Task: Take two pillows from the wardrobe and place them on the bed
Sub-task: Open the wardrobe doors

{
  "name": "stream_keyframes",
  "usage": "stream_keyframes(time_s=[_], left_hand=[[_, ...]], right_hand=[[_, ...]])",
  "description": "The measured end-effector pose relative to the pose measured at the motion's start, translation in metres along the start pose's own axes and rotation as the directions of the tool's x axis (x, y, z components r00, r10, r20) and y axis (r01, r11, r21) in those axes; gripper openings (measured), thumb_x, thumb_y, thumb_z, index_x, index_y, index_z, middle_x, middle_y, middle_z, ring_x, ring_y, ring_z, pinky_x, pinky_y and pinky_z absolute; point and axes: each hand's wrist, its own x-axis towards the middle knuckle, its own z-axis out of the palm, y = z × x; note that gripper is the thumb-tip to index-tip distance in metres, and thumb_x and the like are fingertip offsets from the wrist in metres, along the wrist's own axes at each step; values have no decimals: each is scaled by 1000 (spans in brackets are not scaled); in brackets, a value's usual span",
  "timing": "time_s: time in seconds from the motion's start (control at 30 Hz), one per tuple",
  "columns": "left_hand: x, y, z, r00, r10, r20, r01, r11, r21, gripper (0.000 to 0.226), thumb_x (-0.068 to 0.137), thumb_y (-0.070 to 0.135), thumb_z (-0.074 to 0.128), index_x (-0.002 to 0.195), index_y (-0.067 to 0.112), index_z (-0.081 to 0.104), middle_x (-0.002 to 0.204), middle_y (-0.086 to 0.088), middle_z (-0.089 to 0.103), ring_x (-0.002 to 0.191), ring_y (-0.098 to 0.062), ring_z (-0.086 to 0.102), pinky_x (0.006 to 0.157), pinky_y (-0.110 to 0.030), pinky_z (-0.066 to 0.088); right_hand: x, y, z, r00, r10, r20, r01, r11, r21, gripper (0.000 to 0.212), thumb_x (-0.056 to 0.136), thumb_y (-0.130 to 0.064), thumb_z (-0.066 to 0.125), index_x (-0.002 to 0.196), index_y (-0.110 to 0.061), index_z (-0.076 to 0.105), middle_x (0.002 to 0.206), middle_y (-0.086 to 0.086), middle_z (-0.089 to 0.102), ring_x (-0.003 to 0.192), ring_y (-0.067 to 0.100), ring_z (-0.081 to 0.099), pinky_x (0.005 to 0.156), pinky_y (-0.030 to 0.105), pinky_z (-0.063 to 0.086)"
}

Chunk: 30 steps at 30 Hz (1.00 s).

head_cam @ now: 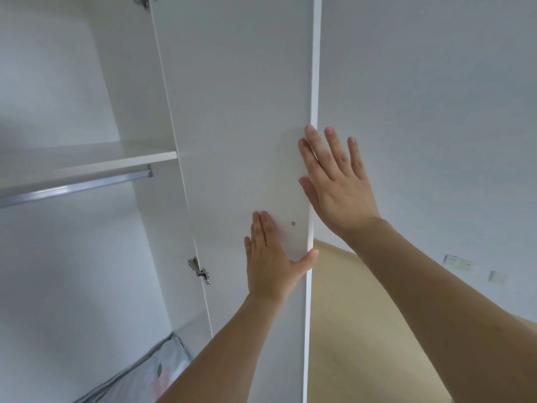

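The white wardrobe door [241, 117] stands swung out in front of me, its inner face toward me. My left hand [273, 257] lies flat on that inner face, thumb hooked over the door's edge. My right hand [334, 181] rests with fingers spread against the outer side of the same edge. Inside the wardrobe, at the bottom left, lies a grey-and-pink patterned soft thing in a clear cover [151, 373], possibly a pillow. The bed is out of view.
A white shelf [87, 161] and a metal hanging rail [72, 189] cross the wardrobe interior at left. Door hinges [200, 270] show on the door's left edge. Light wooden floor [363, 330] and a white wall with sockets [459, 261] lie to the right.
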Motion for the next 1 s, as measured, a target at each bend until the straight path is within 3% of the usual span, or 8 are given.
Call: stream_keyframes(time_s=[0.13,0.27,0.4,0.63,0.87,1.0], left_hand=[[-2,-21,-10,986,166,31,-166,986,24,118,74,83,42,154,5,2,162,-11,2,150,-17,-3,121,-41,3],[-5,-74,-28,953,292,76,-301,935,190,92,92,67,31,153,4,3,162,-12,3,150,-21,0,122,-42,4],[-15,-146,-57,981,177,80,-194,912,362,84,96,62,25,153,4,2,162,-13,2,150,-24,0,121,-42,3],[-68,-277,-131,996,-88,28,61,855,515,79,99,58,20,153,3,4,162,-14,2,149,-27,-2,120,-42,1],[-145,-390,-195,930,-366,-15,291,711,640,77,98,55,20,153,3,5,162,-14,1,149,-28,0,121,-44,7],[-189,-442,-210,875,-483,26,336,646,685,77,97,55,20,153,2,8,161,-14,4,149,-29,4,120,-44,8]], right_hand=[[2,-15,-2,999,31,-13,-31,999,13,58,101,-18,41,153,-6,17,162,8,8,149,26,4,121,46,-3],[10,-49,-3,997,18,-73,-14,998,61,60,99,-17,41,152,-4,18,162,10,9,149,27,3,121,47,-4],[21,-107,8,996,-59,-59,70,977,203,61,98,-20,39,152,-2,17,161,15,9,149,30,3,121,48,-2],[17,-240,62,953,-249,173,145,876,460,64,99,-32,30,153,-3,10,162,13,1,149,27,-5,121,45,-2],[-21,-388,114,844,-474,251,198,710,676,63,96,-30,37,150,0,23,160,17,13,148,31,10,120,50,15],[-58,-459,144,738,-591,326,174,633,754,63,97,-31,37,151,-2,21,160,15,10,149,29,8,121,47,12]])
